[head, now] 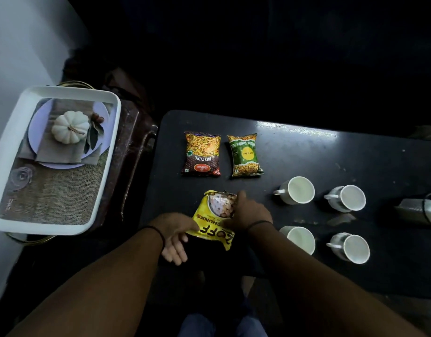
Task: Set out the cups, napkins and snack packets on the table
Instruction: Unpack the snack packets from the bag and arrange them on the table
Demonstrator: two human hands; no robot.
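A yellow snack packet lies near the front edge of the black table. My left hand grips its near left corner, thumb on top. My right hand presses on its right side. Farther back lie a brown and orange mixture packet and a green packet, side by side. To the right stand several white cups in two rows: back left, back right, front left, front right. No napkins show on the table.
A white tray printed with a plate and pumpkin picture rests on a stand at the left, off the table. A metallic holder stands at the table's right edge. My knees are below the table's front edge.
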